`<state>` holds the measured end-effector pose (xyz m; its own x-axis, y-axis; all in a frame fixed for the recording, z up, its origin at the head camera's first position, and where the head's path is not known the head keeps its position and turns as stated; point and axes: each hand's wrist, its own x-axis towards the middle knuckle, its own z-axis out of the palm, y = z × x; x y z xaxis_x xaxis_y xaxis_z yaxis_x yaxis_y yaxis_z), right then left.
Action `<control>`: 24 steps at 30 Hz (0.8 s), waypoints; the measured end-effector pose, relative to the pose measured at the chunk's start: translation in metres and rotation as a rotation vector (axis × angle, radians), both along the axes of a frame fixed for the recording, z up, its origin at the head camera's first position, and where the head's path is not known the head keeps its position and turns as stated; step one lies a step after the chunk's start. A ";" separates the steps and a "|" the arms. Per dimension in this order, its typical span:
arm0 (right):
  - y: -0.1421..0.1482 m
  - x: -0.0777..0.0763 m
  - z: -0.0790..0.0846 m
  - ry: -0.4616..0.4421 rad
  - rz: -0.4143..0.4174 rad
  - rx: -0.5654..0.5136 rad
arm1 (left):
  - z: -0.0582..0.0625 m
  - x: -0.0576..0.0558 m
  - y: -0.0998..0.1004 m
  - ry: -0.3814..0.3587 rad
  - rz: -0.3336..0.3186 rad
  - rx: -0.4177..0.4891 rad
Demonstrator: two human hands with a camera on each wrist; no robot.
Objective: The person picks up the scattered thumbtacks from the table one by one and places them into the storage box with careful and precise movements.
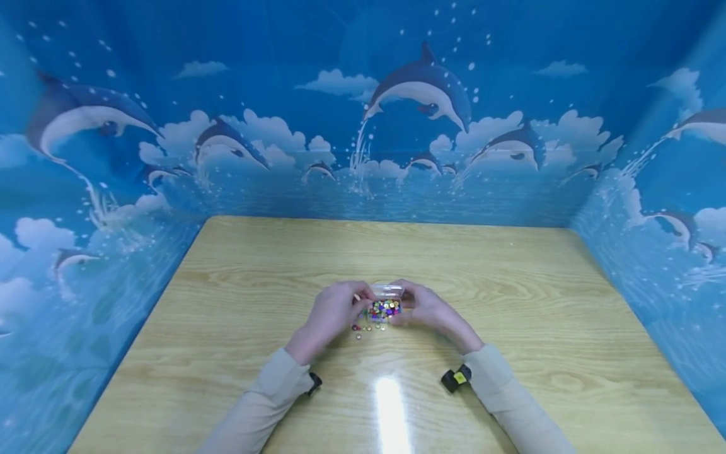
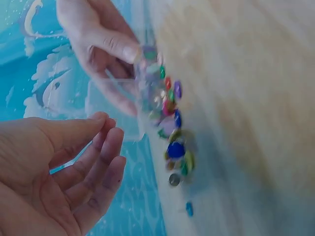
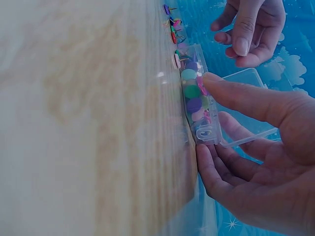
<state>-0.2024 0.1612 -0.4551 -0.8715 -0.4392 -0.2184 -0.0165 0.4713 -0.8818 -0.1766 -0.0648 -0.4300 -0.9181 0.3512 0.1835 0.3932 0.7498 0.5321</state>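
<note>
A small clear plastic box [image 3: 205, 132], its hinged lid [image 1: 387, 291] raised, is filled with multicoloured thumbtacks [image 1: 384, 308]. My right hand [image 1: 426, 309] grips the box by its right end; in the right wrist view the thumb lies along its upper edge and the fingers reach behind and under. At the box's left end hovers my left hand [image 1: 336, 308]. Its thumb and index fingertips come together in the left wrist view, with no tack showing between them, and the other fingers are loosely bent. Several loose thumbtacks [image 2: 175, 150] lie on the table beside the box, nearest the left hand.
The wood-grain table [image 1: 272, 265] spreads around both hands. A blue dolphin-print curtain [image 1: 340, 139] stands behind it and along both sides. Each wrist carries a small black camera, the right one [image 1: 455, 378] with a yellow mark. A bright glare lies on the tabletop in front.
</note>
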 end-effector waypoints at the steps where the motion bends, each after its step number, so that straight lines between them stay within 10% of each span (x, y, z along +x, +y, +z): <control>1: 0.000 0.000 0.000 0.002 0.006 -0.005 | 0.001 -0.001 -0.002 -0.001 0.011 -0.001; 24: -0.001 -0.001 0.000 -0.013 -0.014 0.019 | -0.009 -0.002 -0.052 -0.163 0.132 -0.149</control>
<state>-0.2029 0.1604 -0.4549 -0.8747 -0.4222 -0.2379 0.0019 0.4879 -0.8729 -0.1787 -0.1172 -0.4394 -0.9710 0.2385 -0.0158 0.2047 0.8640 0.4600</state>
